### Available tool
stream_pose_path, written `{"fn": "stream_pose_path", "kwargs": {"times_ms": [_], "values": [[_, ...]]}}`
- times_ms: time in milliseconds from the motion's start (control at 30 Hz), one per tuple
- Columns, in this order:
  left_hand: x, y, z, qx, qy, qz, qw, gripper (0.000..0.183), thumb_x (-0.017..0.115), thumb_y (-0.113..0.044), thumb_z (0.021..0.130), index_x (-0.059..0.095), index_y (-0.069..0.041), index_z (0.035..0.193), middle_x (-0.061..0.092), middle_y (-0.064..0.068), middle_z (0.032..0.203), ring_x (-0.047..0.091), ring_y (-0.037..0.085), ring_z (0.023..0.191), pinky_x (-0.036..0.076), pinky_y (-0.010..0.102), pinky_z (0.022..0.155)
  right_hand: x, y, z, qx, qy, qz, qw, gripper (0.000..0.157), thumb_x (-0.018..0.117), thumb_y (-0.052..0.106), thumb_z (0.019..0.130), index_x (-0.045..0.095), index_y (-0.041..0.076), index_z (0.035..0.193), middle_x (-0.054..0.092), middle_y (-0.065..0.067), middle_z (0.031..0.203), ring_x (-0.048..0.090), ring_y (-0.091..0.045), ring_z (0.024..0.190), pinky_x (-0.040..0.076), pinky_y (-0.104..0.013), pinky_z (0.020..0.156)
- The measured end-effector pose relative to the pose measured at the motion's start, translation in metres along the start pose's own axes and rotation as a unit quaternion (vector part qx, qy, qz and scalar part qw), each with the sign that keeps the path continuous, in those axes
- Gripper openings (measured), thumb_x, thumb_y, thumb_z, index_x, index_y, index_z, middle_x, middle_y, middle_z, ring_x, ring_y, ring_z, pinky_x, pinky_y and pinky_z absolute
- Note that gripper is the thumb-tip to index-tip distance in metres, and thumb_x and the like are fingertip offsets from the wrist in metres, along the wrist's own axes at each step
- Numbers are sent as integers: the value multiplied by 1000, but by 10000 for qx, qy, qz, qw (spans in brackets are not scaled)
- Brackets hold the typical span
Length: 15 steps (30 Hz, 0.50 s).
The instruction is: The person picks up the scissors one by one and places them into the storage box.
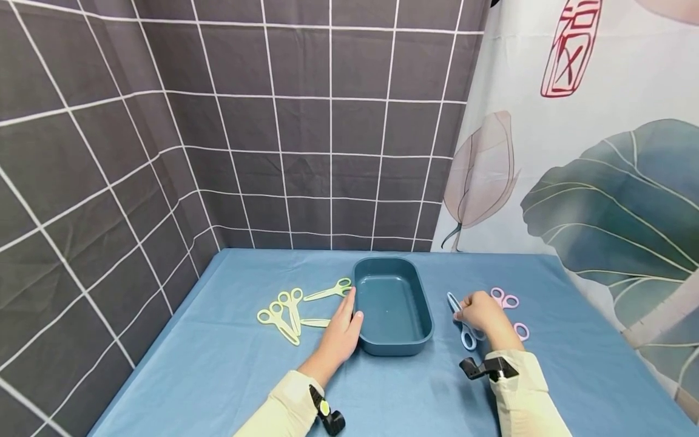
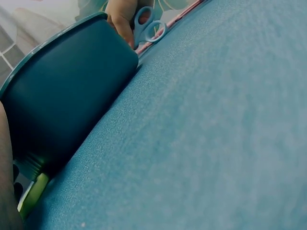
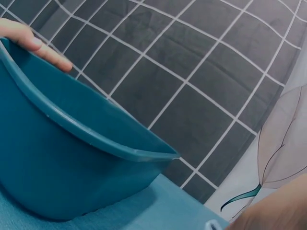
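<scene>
A teal rectangular bin (image 1: 394,349) stands on the blue cloth. My left hand (image 1: 341,334) lies along its left wall with fingers extended, and its fingertips show at the rim in the right wrist view. To the right of the bin, my right hand (image 1: 483,315) pinches light blue scissors (image 1: 468,337) by the blade part, handle loops toward me. In the left wrist view the loops of these blue scissors (image 2: 149,28) hang below the fingers, low over the cloth. Beyond the right hand lie pink scissors (image 1: 505,298), with another pink loop (image 1: 521,331) partly hidden by the wrist.
Several yellow-green scissors (image 1: 278,321) lie spread left of the bin, one partly behind the left hand. A dark grid-patterned curtain (image 1: 306,121) rises behind the table, with a white leaf-printed curtain (image 1: 524,182) at the right. Each wrist carries a black camera mount (image 1: 494,368).
</scene>
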<state>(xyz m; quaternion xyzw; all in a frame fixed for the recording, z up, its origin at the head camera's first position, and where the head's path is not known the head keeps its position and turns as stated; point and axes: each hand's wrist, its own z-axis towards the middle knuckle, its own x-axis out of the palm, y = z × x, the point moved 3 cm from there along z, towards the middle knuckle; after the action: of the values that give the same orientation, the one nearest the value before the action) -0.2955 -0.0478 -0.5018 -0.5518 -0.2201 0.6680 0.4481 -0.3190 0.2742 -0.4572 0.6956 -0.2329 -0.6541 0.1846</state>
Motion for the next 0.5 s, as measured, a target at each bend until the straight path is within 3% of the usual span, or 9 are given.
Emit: {"fn": "stream_pose_path", "kwargs": {"times_ms": [267,500], "values": [[1,-2,-2,-61,74,-92,9999,57,41,-17,108,23,-4,161,25,20,164,25,37,150,24,56,119,-7,9,-3,28,-257,307,9992,17,74,12,89,63,1,84,57,-9,78,54,-25,71,42,-34,60],[0,-1,0,-82,21,-43,10000,57,41,-18,108,23,-5,161,25,19,164,25,36,150,25,56,119,-10,16,-2,-222,-483,661,9964,19,73,14,91,67,-4,95,60,-9,79,55,-24,73,42,-33,61]]}}
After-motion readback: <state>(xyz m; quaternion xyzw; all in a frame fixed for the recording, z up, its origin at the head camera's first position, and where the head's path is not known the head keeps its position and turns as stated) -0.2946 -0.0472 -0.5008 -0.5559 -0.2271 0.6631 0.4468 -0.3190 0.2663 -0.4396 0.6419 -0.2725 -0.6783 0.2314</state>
